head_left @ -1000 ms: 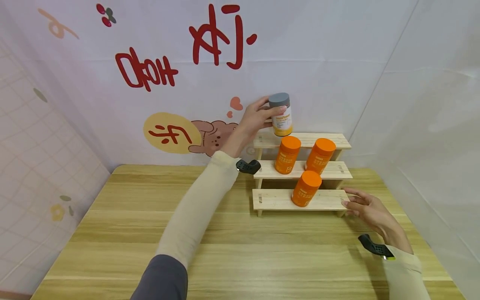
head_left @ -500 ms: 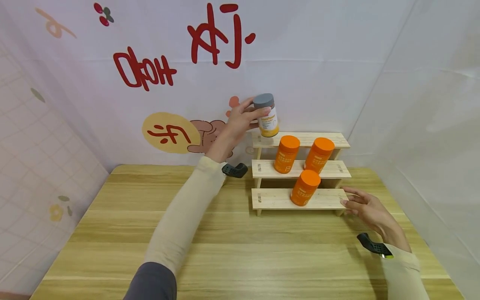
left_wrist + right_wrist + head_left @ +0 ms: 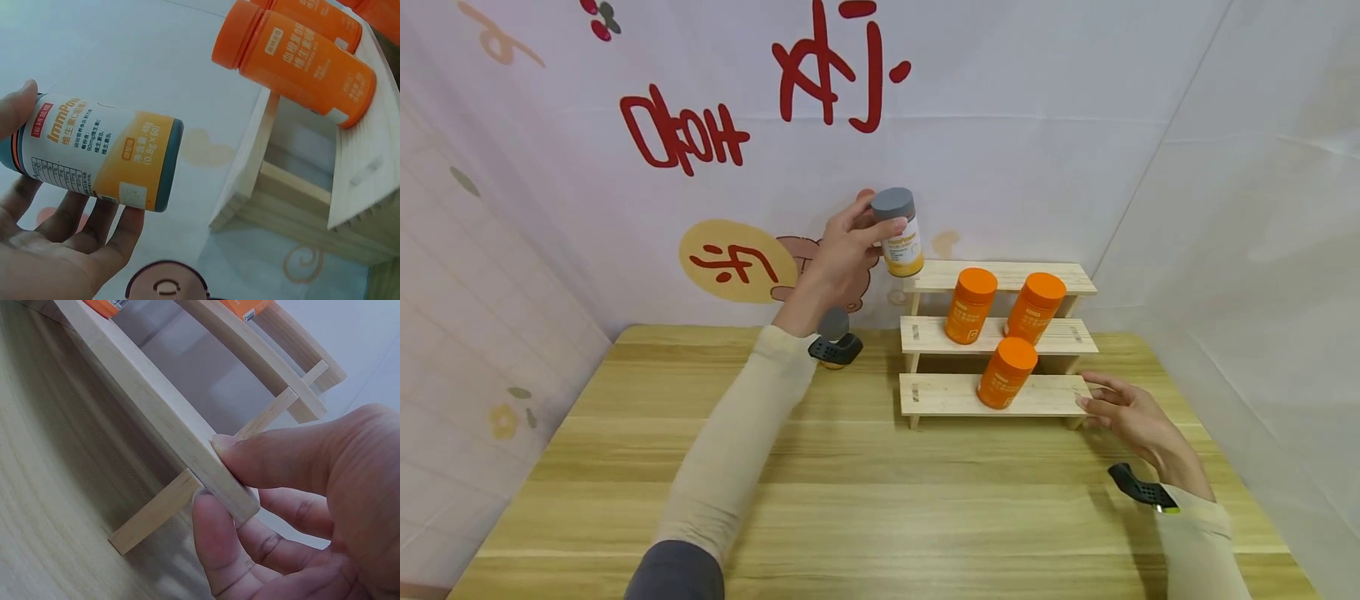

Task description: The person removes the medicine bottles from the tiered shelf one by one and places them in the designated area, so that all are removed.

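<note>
My left hand (image 3: pixel 842 248) grips a white and yellow jar (image 3: pixel 902 242) with a grey lid, held in the air by the left end of the rack's top shelf (image 3: pixel 1000 275). In the left wrist view, thumb and fingers wrap the jar (image 3: pixel 94 150) from its lid end. Two orange jars (image 3: pixel 972 307) (image 3: pixel 1036 309) stand on the middle shelf, and one orange jar (image 3: pixel 1007 373) on the bottom shelf (image 3: pixel 940 395). My right hand (image 3: pixel 1138 421) pinches the right end of the bottom shelf, thumb on top and fingers beneath, as the right wrist view shows on the board (image 3: pixel 169 425).
Another grey-lidded jar (image 3: pixel 833 323) stands on the wooden table (image 3: pixel 850 492) left of the rack, partly hidden by the left wrist's black band (image 3: pixel 837 350). A printed white cloth (image 3: pixel 1015 150) hangs behind the rack, with further cloth at both sides.
My left hand has moved left with the white and yellow jar, from above the top shelf to its left end. The other grey-lidded jar has come into view. My right hand keeps its hold.
</note>
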`<state>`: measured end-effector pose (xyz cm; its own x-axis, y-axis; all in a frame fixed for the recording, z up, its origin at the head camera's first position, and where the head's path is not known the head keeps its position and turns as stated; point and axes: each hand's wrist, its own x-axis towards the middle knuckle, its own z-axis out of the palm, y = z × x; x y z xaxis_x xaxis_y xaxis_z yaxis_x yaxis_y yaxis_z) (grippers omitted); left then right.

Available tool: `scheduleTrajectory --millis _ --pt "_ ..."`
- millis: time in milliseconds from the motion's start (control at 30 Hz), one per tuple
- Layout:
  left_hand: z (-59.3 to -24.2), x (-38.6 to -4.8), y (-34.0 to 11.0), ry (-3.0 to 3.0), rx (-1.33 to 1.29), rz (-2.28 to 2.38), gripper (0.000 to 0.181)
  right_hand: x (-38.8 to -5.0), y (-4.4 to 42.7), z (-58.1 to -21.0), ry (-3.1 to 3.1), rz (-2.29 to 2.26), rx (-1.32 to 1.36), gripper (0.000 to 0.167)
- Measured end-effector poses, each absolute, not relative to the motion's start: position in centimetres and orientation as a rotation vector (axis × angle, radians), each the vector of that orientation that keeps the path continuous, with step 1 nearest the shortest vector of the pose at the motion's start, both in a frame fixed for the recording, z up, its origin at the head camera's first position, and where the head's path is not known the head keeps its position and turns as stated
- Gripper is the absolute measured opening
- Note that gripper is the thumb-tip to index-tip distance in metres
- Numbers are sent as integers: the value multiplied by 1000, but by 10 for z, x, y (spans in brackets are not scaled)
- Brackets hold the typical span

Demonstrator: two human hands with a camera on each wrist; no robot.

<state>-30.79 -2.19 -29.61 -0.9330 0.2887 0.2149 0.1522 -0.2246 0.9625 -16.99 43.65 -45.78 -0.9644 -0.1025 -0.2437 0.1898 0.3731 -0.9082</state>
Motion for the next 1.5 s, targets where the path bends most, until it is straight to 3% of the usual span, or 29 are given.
scheduleTrajectory --millis 833,1500 --pt "-331 -282 -90 2084 563 2309 51 -170 436 -457 2365 -1614 88 76" --pt "-366 -266 -138 2178 380 2322 57 -169 435 -457 2371 -1621 107 73"
